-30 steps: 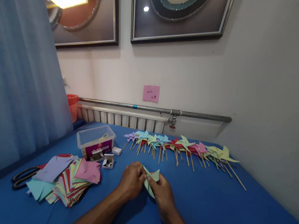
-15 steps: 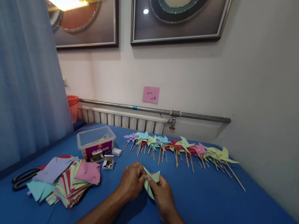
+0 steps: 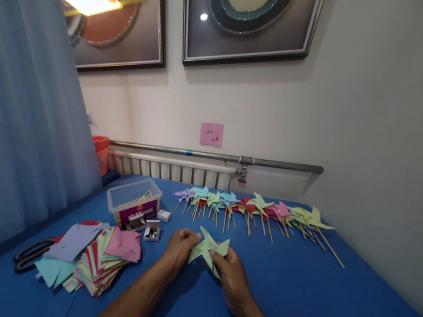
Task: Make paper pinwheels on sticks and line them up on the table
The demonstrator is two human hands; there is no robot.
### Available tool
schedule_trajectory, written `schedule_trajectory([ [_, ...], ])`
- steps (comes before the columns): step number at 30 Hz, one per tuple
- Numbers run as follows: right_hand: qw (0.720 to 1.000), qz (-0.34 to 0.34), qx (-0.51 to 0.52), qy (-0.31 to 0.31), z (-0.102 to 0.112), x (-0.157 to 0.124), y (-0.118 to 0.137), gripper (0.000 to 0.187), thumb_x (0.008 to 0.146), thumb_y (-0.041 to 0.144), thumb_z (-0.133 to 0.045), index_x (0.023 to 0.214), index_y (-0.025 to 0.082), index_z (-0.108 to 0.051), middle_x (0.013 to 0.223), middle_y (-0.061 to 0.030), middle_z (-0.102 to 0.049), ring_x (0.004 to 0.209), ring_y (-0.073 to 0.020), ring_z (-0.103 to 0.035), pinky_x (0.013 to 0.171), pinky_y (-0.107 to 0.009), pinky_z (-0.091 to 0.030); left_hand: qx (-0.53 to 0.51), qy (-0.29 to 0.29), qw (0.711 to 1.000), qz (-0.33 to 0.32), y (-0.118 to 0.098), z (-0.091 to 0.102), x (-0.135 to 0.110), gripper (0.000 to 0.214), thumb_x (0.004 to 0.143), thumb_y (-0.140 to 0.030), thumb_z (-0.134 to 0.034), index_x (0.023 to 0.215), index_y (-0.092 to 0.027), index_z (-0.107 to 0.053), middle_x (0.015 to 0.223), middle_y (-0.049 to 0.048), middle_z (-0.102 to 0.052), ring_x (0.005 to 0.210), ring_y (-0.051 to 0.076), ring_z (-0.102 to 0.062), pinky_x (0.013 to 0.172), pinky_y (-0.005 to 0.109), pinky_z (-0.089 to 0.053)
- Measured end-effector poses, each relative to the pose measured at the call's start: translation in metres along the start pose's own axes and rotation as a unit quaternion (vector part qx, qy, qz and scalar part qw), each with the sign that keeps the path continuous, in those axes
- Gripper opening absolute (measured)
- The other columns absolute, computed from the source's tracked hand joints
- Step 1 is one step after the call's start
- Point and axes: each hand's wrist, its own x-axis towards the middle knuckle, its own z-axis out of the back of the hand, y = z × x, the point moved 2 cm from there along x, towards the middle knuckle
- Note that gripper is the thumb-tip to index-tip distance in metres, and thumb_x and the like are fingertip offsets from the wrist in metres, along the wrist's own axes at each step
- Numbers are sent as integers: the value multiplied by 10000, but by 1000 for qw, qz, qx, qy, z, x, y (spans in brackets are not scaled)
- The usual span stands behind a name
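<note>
A pale green paper pinwheel faces up between my hands, its blades folded in and a small pin head showing at its centre. My right hand grips it from the right, thumb on top close to the pin, the other fingers hidden underneath. At the pinwheel's left edge, my left hand is closed, thumb and fingertips pinching a blade. No stick shows on this pinwheel. A small open white box holding shiny pins lies a little left of my left hand.
Finished pinwheels on sticks line the back of the blue table. To the left are cut paper sheets, black-handled scissors and a clear plastic tub of sticks. A blue curtain hangs at far left.
The pinwheel has turned from edge-on to face up, its blades and pin now visible. My left hand has shifted left from its centre to its edge; my right hand keeps hold.
</note>
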Motion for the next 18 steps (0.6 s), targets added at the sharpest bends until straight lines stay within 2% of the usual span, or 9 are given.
schedule_trajectory([
  [3, 1000, -15, -5, 18, 1, 1, 1, 446, 660, 471, -861, 970, 193, -702, 762, -19, -761, 675, -217, -682, 644, -300, -513, -47, 84, 994, 51, 5, -7, -2, 370, 618, -487, -782, 661, -170, -595, 566, -13, -577, 514, 112, -468, 531, 250, -332],
  [5, 999, -14, -38, 12, 3, 2, 1, 429, 643, 455, -870, 941, 197, -700, 700, 7, -731, 617, -194, -641, 595, -281, -474, -49, 94, 993, 50, 7, -9, -3, 351, 554, -426, -817, 648, -165, -603, 552, -17, -579, 498, 96, -447, 525, 243, -314],
  [9, 997, 4, -74, 2, 2, 3, 3, 363, 636, 427, -859, 875, 219, -683, 637, 31, -695, 568, -186, -606, 572, -282, -455, -43, 89, 994, 37, 9, -11, -1, 335, 480, -347, -840, 615, -162, -595, 562, -8, -599, 499, 85, -453, 525, 239, -319],
  [11, 998, 13, -62, 5, -1, 2, 5, 353, 631, 413, -860, 865, 221, -679, 684, 7, -728, 624, -212, -652, 626, -302, -493, -35, 81, 995, 40, 12, -11, 1, 342, 466, -332, -849, 613, -165, -589, 568, -8, -601, 508, 94, -477, 527, 241, -339],
  [14, 999, 15, -37, 21, -5, 0, 9, 374, 629, 406, -869, 890, 218, -679, 781, -37, -777, 743, -261, -713, 707, -335, -531, -18, 41, 998, 49, 17, -9, 4, 357, 449, -304, -857, 628, -173, -578, 563, -21, -592, 521, 108, -502, 527, 243, -361],
  [18, 999, 16, -30, 28, -5, -1, 11, 393, 620, 407, -884, 884, 221, -660, 809, -42, -787, 763, -264, -721, 699, -328, -529, -2, 30, 998, 47, 19, -9, 4, 325, 484, -293, -837, 630, -170, -574, 555, -22, -591, 523, 114, -503, 524, 242, -363],
])
